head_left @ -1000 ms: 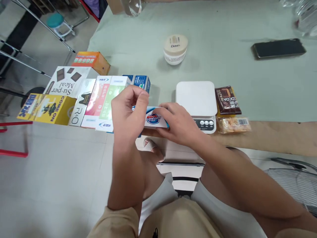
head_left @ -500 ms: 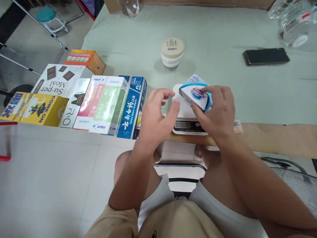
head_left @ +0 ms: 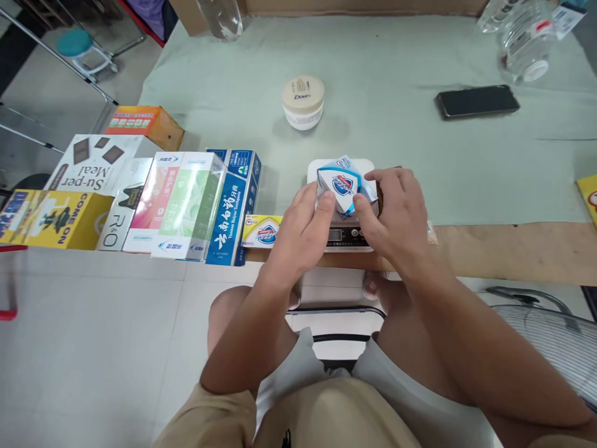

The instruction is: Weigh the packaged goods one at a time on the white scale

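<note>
A white and blue soap box (head_left: 342,185) sits tilted above the white platform of a digital kitchen scale (head_left: 365,165). My right hand (head_left: 396,218) grips its right side, with the thumb at the lower front and the fingers at the upper edge. On the other side, my left hand (head_left: 301,236) has its thumb and fingertips against the left corner of the same box. The scale's dark display strip shows partly between my hands; its digits are too small to read. Just left of my left hand lies a yellow and white soap box (head_left: 262,231).
Left along the table edge stand a blue toothpaste box (head_left: 228,214), green (head_left: 191,205) and pink (head_left: 152,202) cartons, and several other boxes. A Dove jar (head_left: 303,102), a phone (head_left: 478,101) and a plastic bottle (head_left: 527,46) are farther back. A yellow package (head_left: 591,196) shows at right.
My right hand has brought the white and blue soap box lower and turned it over the scale. My left hand has closed in from apart to touch it. The view has shifted right.
</note>
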Motion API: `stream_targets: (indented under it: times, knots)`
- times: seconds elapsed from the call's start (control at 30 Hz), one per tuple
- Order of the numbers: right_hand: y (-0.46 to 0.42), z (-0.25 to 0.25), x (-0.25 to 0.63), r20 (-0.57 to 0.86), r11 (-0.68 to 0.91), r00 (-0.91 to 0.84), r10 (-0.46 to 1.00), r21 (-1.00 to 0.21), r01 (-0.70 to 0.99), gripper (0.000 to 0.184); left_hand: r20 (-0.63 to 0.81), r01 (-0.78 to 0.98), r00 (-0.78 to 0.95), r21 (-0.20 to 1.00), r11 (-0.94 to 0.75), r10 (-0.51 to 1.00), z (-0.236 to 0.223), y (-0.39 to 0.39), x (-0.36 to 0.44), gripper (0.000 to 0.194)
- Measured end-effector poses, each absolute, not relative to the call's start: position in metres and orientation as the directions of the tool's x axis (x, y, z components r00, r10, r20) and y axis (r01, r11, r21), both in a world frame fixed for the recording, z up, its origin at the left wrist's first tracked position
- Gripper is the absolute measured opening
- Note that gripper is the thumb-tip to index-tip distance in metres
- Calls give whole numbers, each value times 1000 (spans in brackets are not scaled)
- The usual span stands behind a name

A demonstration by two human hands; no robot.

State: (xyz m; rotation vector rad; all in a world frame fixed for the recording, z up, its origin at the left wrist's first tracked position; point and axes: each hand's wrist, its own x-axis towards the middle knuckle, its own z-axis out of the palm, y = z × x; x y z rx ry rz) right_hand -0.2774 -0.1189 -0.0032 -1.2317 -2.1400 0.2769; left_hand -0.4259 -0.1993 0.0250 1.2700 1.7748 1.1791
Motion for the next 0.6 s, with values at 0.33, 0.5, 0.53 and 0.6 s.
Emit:
stream_targets:
  times: [0.33, 0.5, 0.53, 0.6]
  knots:
    - [-122, -1, -277, 277, 543, -502, 819, -655, 526, 47, 143, 391, -182, 918, -63, 973, 22, -197, -423, 56]
    - [-124, 2, -270, 374, 503, -373, 849, -789, 353, 38, 245, 327, -155, 927, -185, 957, 22, -199, -417, 67]
    - [-122, 2, -265, 382, 491, -339, 860, -800, 346, 35, 253, 316, -128, 927, -202, 959, 23, -199, -414, 67]
    - [-114, 2, -252, 384, 478, -302, 873, -797, 369, 32, 267, 310, -66, 921, -234, 961, 24, -198, -408, 65]
